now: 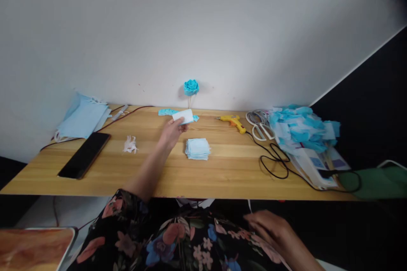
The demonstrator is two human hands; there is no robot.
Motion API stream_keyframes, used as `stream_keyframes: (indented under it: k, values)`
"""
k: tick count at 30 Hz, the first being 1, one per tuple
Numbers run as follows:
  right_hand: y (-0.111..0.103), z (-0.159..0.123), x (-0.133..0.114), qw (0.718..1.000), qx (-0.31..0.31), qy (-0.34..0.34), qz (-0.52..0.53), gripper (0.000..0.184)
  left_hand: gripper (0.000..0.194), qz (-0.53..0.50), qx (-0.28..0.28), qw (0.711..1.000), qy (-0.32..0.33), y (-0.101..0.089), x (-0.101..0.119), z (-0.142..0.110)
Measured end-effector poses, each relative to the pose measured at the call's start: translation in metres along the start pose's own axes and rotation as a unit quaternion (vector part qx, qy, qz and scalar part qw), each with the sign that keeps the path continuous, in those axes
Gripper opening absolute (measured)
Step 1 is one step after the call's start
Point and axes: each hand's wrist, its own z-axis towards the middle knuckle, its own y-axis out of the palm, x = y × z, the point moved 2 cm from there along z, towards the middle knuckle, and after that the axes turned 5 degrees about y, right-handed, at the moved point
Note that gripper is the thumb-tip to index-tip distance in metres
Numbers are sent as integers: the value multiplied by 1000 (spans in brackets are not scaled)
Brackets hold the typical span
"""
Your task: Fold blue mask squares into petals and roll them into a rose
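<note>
My left hand [172,133] reaches over the table and pinches a folded piece of face mask [183,116], pale blue and white. Just behind that piece lies a pleated blue strip [168,112]. A blue fabric flower [191,87] on a thin stem stands against the wall. To the right of my left wrist is a stack of pale blue mask pieces [197,149]. My right hand [270,225] is low, below the table's front edge, with its fingers drawn together. A thin white strip [249,206] shows by its fingertips; I cannot tell whether they grip it.
Face masks [84,114] and a dark phone [85,155] lie at left, near white scraps [130,144]. Toward the right are a yellow glue gun [233,123] with its looped cord, white-handled scissors [262,131] and a heap of blue pieces [300,127]. The wall borders the table [229,173].
</note>
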Motion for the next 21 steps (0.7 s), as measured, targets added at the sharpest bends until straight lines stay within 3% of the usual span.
stream_keyframes:
  k: [3, 7, 10, 15, 18, 21]
  values:
    - [-8, 67, 8, 981, 83, -121, -126, 24, 23, 17, -25, 1000, 0, 7, -3, -6]
    - [-13, 147, -12, 942, 155, -242, -172, 29, 31, 25, -44, 999, -5, 12, -10, -12]
    - [-11, 202, -25, 935, 208, -245, -149, 38, 38, 39, -54, 998, -14, 12, -14, -13]
    - [6, 266, -28, 938, 143, -283, -139, 46, 41, 56, -55, 997, -12, 10, -16, -11]
    - [14, 284, -28, 930, 105, -316, -154, 38, 38, 57, -54, 997, -9, 10, -15, -11]
    - [17, 293, -29, 930, 104, -329, -130, 23, 34, 53, -55, 997, -14, 11, -15, -12]
